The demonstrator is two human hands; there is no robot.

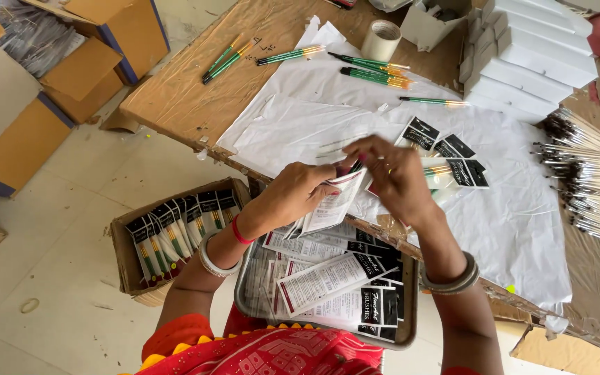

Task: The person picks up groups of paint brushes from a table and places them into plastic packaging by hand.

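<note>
Brush packet [336, 201] pinched by left hand [298, 193]; top gripped by right hand [392, 173]. Slip risk: packet dropped toward metal tray [244, 292], 6 o'clock.

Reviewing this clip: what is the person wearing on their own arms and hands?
Both forearms are bare, without sleeves or gloves. The left hand has a thin red band at the wrist and a stack of silvery bangles further up the forearm. The right hand has a similar stack of silvery bangles on its forearm. Red patterned clothing with yellow trim shows below.

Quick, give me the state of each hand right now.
Left hand: closed on a printed brush packet.
Right hand: fingers pinched at the top of the same packet.
</note>
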